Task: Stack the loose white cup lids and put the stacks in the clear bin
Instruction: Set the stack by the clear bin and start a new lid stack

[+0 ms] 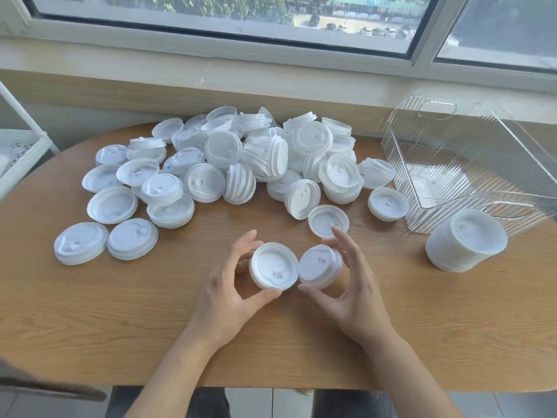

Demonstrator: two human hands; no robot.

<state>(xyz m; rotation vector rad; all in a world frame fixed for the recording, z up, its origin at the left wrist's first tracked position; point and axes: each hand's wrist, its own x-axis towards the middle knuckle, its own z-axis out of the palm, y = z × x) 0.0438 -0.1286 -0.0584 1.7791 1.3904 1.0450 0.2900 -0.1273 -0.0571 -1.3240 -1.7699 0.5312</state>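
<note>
My left hand (224, 292) grips a short stack of white lids (273, 266) between thumb and fingers, its hollow side facing me. Right beside it, my right hand (351, 292) holds another white lid (320, 266), tilted toward the first. The two almost touch edge to edge above the table's front middle. A big heap of loose white lids (259, 155) covers the far half of the table. A tall finished stack of lids (467, 239) stands at the right, just in front of the clear ribbed bin (470, 164), which looks empty.
The wooden table (120, 312) has a rounded front edge. A single lid (328, 221) lies just beyond my right fingers. A white shelf rack (18, 152) stands at the left. A window sill and wall run behind the table.
</note>
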